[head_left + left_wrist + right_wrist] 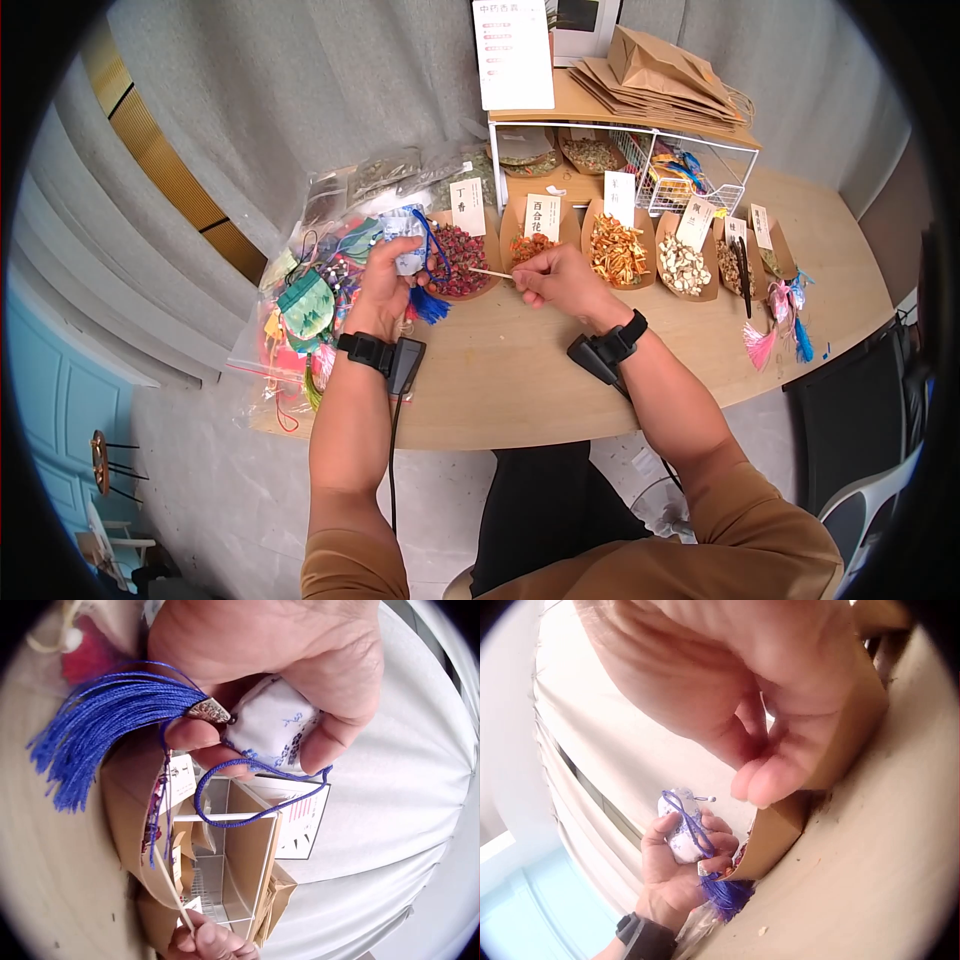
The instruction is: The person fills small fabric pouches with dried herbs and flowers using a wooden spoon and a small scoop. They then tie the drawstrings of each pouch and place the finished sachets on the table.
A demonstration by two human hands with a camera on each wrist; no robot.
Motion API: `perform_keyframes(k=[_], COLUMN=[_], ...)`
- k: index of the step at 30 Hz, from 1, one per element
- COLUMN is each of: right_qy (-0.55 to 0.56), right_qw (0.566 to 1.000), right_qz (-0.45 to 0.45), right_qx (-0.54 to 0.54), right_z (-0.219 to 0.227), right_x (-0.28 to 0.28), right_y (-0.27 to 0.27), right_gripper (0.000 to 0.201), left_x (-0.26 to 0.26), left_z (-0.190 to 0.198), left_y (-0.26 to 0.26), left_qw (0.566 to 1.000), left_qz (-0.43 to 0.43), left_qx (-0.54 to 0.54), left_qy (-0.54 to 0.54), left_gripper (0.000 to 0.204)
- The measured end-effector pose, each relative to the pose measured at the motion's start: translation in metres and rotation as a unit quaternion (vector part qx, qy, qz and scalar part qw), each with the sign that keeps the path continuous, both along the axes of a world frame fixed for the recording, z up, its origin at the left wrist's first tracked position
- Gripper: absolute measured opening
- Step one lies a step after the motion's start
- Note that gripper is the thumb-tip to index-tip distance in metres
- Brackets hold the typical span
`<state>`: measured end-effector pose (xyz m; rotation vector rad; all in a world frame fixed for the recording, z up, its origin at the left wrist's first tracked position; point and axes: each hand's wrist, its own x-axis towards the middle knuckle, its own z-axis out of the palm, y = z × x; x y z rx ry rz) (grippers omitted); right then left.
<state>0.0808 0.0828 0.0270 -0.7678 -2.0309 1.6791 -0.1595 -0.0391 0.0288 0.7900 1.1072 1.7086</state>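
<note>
My left hand [378, 285] grips a white sachet [274, 724] with a blue flower pattern, the thumb on one side and fingers on the other. From it hang a blue tassel [112, 727] and a looped blue cord [225, 823]. Between thumb and fingertips, my right hand [565, 285] pinches a thin wooden stick [171, 881]. The stick points left, its far end overlapping the dark red dried buds [458, 252] in a brown paper tray in the head view. Fingers hide most of the stick in the right wrist view.
Labelled paper trays of dried herbs line the table, including orange pieces [618, 250] and pale slices [684, 266]. Colourful sachets [308, 305] in plastic lie at left. Behind stands a white wire rack [570, 122] topped with paper bags [665, 75]. Pink tassels [760, 343] hang at right.
</note>
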Motion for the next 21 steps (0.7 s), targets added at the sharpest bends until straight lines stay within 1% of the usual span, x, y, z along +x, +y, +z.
perform_keyframes(k=[3,6,9,14,21], right_qy=[0.023,0.044,0.050,0.060,0.066], right_qw=[0.999,0.994,0.992,0.990,0.990], right_qz=[-0.019,-0.033,-0.029,-0.037,-0.046], right_qx=[-0.032,-0.096,-0.114,-0.124,-0.117], right_z=[-0.0027,-0.0022,-0.0045,-0.0022,-0.0008], right_x=[-0.0011,-0.0012,-0.0010,-0.0012,-0.0007], right_y=[-0.0011,-0.0003,0.0026,0.0005,0.0000], right_gripper=[0.014,0.013,0.012,0.011,0.012], left_x=[0.0013,0.0018,0.0035,0.0078,0.0029], left_z=[0.0005,0.0019,0.0040,0.0090,0.0045], left_y=[-0.0003,-0.0006,-0.0014,-0.0030,-0.0019], left_qw=[1.000,1.000,1.000,1.000,1.000], left_qz=[0.002,0.005,0.010,0.017,0.009], left_qx=[0.004,0.011,0.012,0.021,0.015], left_qy=[0.000,-0.003,0.000,0.007,0.007], left_gripper=[0.022,0.020,0.018,0.018,0.019])
